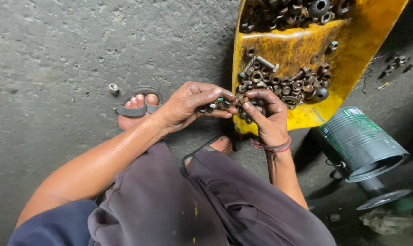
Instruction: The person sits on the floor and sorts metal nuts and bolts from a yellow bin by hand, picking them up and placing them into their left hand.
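My left hand (190, 104) is cupped and holds several small nuts and bolts (215, 105) in its palm and fingers. My right hand (265, 114) meets it, its thumb and fingertips pinched on a small rusty nut (239, 99) at the near edge of a yellow tray (302, 114). A pile of rusty nuts, washers and bolts (284, 79) lies in the tray right behind both hands. A red thread band circles my right wrist.
A green tin can (359, 141) lies on its side at the right, its lid (383, 199) on the floor below it. One loose nut (113, 88) sits on the concrete left of my sandalled foot (135, 109). More small parts (400, 61) lie at the far right.
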`<action>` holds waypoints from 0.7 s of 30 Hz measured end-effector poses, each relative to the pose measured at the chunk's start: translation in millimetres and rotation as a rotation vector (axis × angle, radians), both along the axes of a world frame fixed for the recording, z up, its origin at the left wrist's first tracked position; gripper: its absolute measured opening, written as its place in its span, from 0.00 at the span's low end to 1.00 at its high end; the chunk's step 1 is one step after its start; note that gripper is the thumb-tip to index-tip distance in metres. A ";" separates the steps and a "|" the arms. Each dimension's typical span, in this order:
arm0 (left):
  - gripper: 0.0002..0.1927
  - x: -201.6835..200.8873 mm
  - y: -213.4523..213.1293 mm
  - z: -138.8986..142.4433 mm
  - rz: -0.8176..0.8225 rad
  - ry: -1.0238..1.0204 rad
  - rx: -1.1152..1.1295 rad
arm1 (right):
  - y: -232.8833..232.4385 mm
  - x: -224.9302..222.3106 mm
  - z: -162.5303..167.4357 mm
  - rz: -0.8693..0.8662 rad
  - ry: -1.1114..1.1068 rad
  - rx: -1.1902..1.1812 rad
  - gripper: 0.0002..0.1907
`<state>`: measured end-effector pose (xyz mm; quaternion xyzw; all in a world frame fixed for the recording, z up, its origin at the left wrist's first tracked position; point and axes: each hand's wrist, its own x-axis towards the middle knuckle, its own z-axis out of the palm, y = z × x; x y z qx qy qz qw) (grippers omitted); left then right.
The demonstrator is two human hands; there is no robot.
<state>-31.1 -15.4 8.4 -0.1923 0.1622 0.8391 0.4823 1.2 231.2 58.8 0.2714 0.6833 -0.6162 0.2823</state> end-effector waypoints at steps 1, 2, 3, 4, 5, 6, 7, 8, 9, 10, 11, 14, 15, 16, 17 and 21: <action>0.23 0.2 -0.1 -0.3 -0.003 0.002 -0.005 | 0.4 1.5 -1.9 -0.017 -0.013 -0.028 0.12; 0.23 0.4 0.0 -0.8 -0.008 0.004 -0.008 | 1.5 3.5 -3.4 -0.035 -0.027 -0.053 0.12; 0.23 0.8 0.0 -0.8 -0.011 0.007 -0.009 | 2.8 6.0 -4.5 -0.054 -0.042 -0.079 0.12; 0.23 0.9 -0.1 -1.0 -0.015 0.011 -0.011 | 4.7 8.7 -5.5 -0.045 -0.049 -0.078 0.12; 0.23 0.7 -0.4 -1.4 -0.019 0.017 -0.015 | 7.0 11.1 -6.8 -0.035 -0.055 -0.078 0.12; 0.23 0.6 -0.8 -1.7 -0.024 0.022 -0.017 | 9.4 13.8 -8.1 -0.025 -0.062 -0.079 0.12; 0.23 0.4 -1.1 -2.0 -0.029 0.027 -0.018 | 11.9 16.5 -9.5 -0.034 -0.080 -0.084 0.12; 0.23 0.1 -1.1 -2.4 -0.033 0.034 -0.019 | 14.3 19.0 -11.3 -0.042 -0.096 -0.090 0.12; 0.23 -0.2 -1.0 -3.0 -0.037 0.033 -0.019 | 16.2 21.2 -13.7 -0.049 -0.112 -0.096 0.13; 0.23 -0.1 -0.9 -3.3 -0.040 0.031 -0.020 | 17.4 23.4 -16.1 -0.060 -0.129 -0.109 0.13; 0.23 0.0 -1.0 -3.9 -0.044 0.030 -0.020 | 17.7 25.1 -18.6 -0.071 -0.145 -0.122 0.12; 0.23 1.3 -0.7 -5.4 -0.033 0.033 -0.008 | 15.2 27.0 -21.8 -0.081 -0.183 -0.125 0.12; 0.23 2.0 -0.7 -5.7 -0.030 0.035 -0.009 | 13.1 26.3 -20.5 -0.081 -0.195 -0.120 0.12; 0.23 2.6 -0.6 -6.2 -0.028 0.038 -0.011 | 10.7 25.0 -18.2 -0.090 -0.181 -0.123 0.12; 0.23 3.2 -0.4 -6.4 -0.026 0.041 -0.014 | 7.9 23.1 -14.3 -0.099 -0.166 -0.126 0.11; 0.24 4.0 1.6 -6.8 -0.005 -0.014 -0.023 | -2.3 13.3 9.6 0.074 0.010 0.012 0.10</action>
